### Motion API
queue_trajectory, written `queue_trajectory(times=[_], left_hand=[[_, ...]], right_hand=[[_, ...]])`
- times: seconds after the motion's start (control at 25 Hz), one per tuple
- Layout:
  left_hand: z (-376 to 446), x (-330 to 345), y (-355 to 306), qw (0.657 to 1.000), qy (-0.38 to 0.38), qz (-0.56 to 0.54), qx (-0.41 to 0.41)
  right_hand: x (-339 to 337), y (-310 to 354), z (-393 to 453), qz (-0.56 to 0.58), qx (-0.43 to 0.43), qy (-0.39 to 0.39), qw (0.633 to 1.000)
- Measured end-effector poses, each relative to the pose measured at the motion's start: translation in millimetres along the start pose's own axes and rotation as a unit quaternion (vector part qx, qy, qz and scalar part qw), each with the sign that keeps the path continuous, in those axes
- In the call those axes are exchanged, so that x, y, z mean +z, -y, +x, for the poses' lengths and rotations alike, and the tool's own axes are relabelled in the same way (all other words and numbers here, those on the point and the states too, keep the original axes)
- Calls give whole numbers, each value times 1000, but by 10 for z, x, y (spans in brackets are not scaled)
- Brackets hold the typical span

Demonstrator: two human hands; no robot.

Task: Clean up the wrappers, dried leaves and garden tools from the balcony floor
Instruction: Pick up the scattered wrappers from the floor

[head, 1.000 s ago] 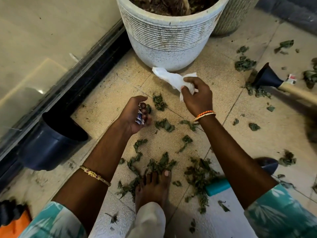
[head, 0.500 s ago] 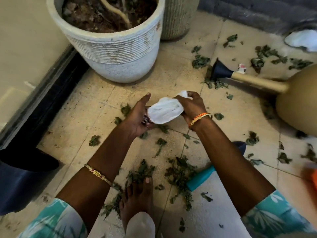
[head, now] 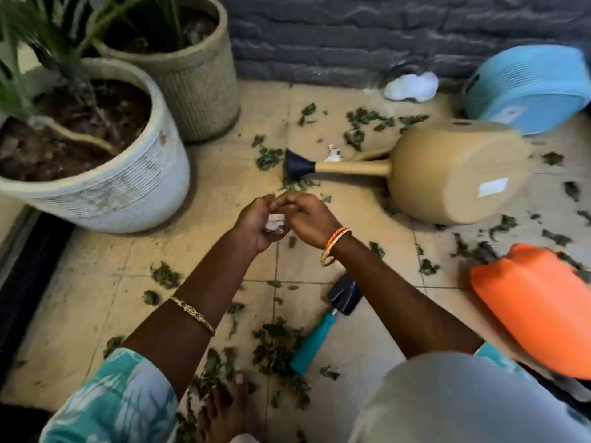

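Both hands bunched together, my left hand (head: 256, 223) gripping the crumpled wrapper (head: 275, 223), right hand (head: 307, 215) pressing it in. Next: that wrapper (head: 332, 152) by the watering can (head: 447, 174).

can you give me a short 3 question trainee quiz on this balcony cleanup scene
1. True or false: the teal-handled black garden trowel lies on the floor tiles, untouched.
2. What do both hands, left and right, hold between them?
A. crumpled white wrapper
B. dried green leaves
C. a plant pot
3. The tan plastic watering can lies on its ____.

Key: 1 true; 2 A; 3 side.
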State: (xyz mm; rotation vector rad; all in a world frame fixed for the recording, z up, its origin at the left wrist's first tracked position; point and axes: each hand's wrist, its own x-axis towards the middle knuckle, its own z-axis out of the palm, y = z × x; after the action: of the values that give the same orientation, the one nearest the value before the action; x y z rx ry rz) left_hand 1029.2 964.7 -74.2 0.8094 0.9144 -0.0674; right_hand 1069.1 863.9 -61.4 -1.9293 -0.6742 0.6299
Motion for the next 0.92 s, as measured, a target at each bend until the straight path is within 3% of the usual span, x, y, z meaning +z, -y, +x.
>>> queue_trajectory(times=[0.16,0.28,0.44,0.56,0.68,0.76,0.84,0.92], left_hand=[[-19,376,-216,997,35,63,-29],[-150,664,-303,987,47,157,-4],[-301,972,-429,967,-18,253,39],[-55,991,-570,959,-53,276,39],[362,898,-608,947,-94,307,5],[687,846,-635,948,-115,297,26],[985,837,-672,944,-106,303,77],[1189,827,-731,926,-100,345,115]], right_hand=[[-828,-78,-6,38,78,-128,988],[-1270,-124,-176,50,126,-161,978],[-1501,-101,-266,-20,167,-185,968],[-1475,-131,29,-132,154,-168,965],[-1273,-346,514,-264,127,-90,952],[-1135,-590,779,-386,122,-37,914],[-1082,-803,905,-486,119,-35,865],[-1081,-920,890,-508,108,-52,853]])
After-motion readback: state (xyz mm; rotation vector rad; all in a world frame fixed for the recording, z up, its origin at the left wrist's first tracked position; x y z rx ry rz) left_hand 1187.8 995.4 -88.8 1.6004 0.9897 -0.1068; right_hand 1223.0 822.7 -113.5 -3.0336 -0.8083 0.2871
